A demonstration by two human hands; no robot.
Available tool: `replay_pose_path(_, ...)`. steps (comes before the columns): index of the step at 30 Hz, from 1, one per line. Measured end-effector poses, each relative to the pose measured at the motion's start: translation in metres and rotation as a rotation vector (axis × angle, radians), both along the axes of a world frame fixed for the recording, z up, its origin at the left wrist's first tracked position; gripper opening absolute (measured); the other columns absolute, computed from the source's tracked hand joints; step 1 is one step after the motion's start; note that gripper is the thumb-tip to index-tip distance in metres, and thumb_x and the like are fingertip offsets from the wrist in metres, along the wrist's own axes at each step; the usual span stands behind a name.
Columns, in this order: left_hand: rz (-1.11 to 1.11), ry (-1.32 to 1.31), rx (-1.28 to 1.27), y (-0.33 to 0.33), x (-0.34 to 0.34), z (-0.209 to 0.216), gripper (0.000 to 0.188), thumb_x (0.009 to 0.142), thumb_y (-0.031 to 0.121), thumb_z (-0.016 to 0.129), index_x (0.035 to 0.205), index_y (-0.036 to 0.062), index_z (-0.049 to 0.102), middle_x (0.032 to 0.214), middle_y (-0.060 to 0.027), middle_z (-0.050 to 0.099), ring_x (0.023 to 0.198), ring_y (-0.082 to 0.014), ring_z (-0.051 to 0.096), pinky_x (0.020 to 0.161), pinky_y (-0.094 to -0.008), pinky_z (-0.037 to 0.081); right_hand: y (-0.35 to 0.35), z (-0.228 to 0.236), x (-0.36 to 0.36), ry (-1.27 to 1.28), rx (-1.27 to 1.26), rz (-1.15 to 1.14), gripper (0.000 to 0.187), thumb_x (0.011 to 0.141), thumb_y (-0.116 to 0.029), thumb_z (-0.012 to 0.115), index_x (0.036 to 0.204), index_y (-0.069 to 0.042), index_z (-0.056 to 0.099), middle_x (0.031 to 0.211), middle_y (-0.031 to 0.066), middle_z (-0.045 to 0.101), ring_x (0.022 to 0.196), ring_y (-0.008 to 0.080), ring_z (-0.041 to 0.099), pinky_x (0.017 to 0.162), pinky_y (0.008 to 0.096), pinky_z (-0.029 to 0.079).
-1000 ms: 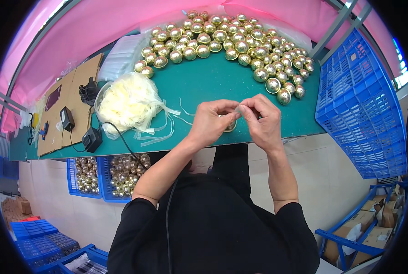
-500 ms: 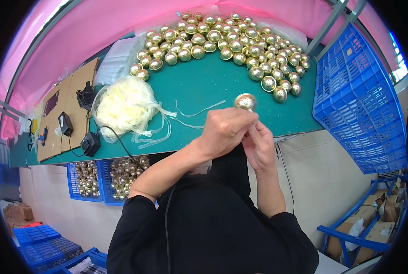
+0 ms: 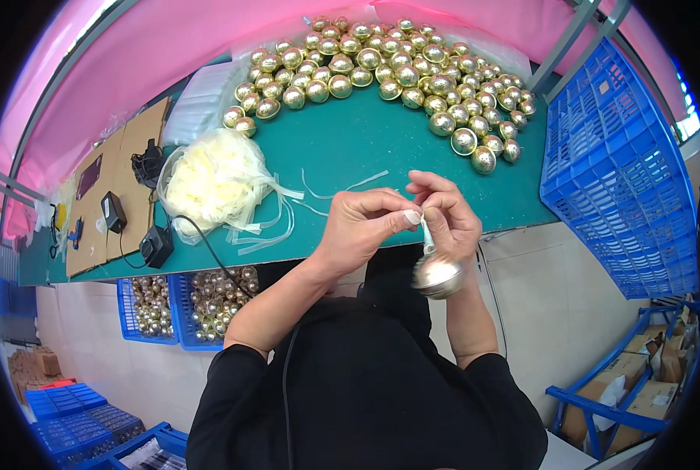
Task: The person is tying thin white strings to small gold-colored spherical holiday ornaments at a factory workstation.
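A shiny gold ball ornament (image 3: 437,276), slightly blurred, dangles just past the table's front edge on a short pale ribbon (image 3: 427,236). My left hand (image 3: 359,232) pinches the ribbon's upper end between thumb and forefinger. Close against it, my right hand (image 3: 452,219) grips the same ribbon with thumb and fingers; the exact hold is partly hidden. On the table to the left lies a plastic bag of cream ribbons (image 3: 215,184). Several loose translucent ribbon strips (image 3: 275,235) trail from its side toward my left hand.
Many gold balls (image 3: 340,86) cover the far side of the green table (image 3: 326,141). At right stands a tall blue crate (image 3: 612,172). Cardboard (image 3: 122,180) with black adapters (image 3: 156,247) lies at left. Blue baskets (image 3: 179,313) of balls sit below the table edge.
The gold ball has swung from above my fingers down to hang below them. My hands have drawn slightly apart, and the right hand's fingers have risen.
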State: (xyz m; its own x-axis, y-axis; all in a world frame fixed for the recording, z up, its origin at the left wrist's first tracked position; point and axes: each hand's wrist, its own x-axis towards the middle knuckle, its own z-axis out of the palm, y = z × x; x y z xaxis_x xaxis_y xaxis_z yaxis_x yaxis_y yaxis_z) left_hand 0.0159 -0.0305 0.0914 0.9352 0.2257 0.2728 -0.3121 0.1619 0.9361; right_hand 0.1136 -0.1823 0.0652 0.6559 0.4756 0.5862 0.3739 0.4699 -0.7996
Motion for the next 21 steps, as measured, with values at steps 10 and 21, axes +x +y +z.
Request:
replay_pose_path(10, -0.090, 0.208, -0.084, 0.011, 0.000, -0.012, 0.012, 0.097, 0.009, 0.074, 0.099, -0.0035, 0.076, 0.089, -0.0087, 0.076, 0.083, -0.0120, 0.071, 0.075, -0.0270, 0.058, -0.003, -0.002, 0.000, -0.162, -0.218, -0.105, 0.007, 0.100, -0.005, 0.070, 0.103, 0.001, 0.068, 0.121, 0.0160, 0.069, 0.102, 0.0199, 0.065, 0.090, 0.0330, 0.054)
replay_pose_path(21, 0.087, 0.194, -0.102, 0.012, 0.018, -0.052, 0.011, 0.095, 0.006, 0.076, 0.101, -0.0023, 0.076, 0.095, -0.0037, 0.073, 0.085, -0.0086, 0.066, 0.077, -0.0246, 0.053, 0.003, -0.027, -0.011, 0.158, -0.361, -0.203, 0.007, 0.098, -0.002, 0.072, 0.102, 0.004, 0.074, 0.095, 0.0054, 0.071, 0.085, 0.0093, 0.064, 0.075, 0.0238, 0.052)
